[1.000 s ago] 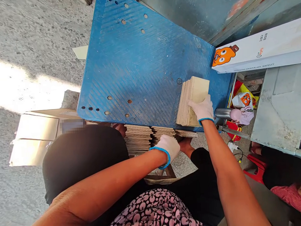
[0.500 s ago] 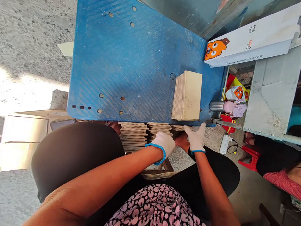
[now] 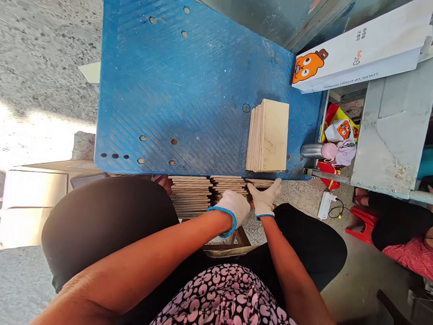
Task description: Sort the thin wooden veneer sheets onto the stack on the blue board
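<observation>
My left hand, in a white knit glove with a blue cuff, is curled closed beside the middle stack of thin wooden boards. Its fingertips are turned down and hidden, so what they hold, if anything, cannot be seen. Just to its right my right hand, gloved the same way, has thumb and fingers spread at the near side of the right-hand board stack. Another board stack lies to the left. On the blue tabletop, a leaning row of pale boards sits near the front right.
A white printed box lies at the back right. A metal flask and bags stand beside the blue top. Cardboard boxes are at left. A power strip and red stool are on the floor, with another person seated at right.
My right hand has moved left, closer to my left hand and over to the right-hand board stack. My left hand stays almost in place. The view has shifted slightly.
</observation>
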Demonstrator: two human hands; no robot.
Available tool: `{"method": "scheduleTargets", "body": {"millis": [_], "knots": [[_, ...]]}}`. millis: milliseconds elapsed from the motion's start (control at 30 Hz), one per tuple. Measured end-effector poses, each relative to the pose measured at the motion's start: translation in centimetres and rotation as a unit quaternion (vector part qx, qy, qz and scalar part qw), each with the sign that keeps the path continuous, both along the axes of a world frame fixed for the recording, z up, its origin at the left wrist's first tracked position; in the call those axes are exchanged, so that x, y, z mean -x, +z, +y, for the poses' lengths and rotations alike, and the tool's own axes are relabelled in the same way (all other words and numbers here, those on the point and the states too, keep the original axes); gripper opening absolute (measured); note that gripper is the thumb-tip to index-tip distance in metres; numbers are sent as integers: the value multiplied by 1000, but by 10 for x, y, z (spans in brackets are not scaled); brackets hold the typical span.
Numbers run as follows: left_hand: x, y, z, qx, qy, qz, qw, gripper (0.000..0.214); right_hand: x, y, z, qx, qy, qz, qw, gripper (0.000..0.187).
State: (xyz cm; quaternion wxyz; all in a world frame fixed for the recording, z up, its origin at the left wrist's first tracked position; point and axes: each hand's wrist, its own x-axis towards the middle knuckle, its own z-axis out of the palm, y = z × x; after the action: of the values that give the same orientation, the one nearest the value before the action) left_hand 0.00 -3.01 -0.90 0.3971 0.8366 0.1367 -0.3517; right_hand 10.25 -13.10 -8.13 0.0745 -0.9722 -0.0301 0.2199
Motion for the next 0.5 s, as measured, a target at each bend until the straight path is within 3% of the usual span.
{"method": "scheduleTargets", "body": {"millis": [167, 267, 367, 500], "knots": [[-1, 0, -1, -5, 14, -1, 1000, 34, 0, 0, -8, -42, 23, -32, 998, 122], [0, 1, 0, -4, 18, -11, 1000, 30, -2, 10, -14, -63, 38, -55, 996, 118], [-1, 1, 1, -6, 39, -31, 999, 28, -1, 32, -19, -75, 36, -79, 993, 115], [-5, 1, 0, -58, 103, -89, 989, 28, 3, 74, -26, -96, 35, -81, 991, 117]]}}
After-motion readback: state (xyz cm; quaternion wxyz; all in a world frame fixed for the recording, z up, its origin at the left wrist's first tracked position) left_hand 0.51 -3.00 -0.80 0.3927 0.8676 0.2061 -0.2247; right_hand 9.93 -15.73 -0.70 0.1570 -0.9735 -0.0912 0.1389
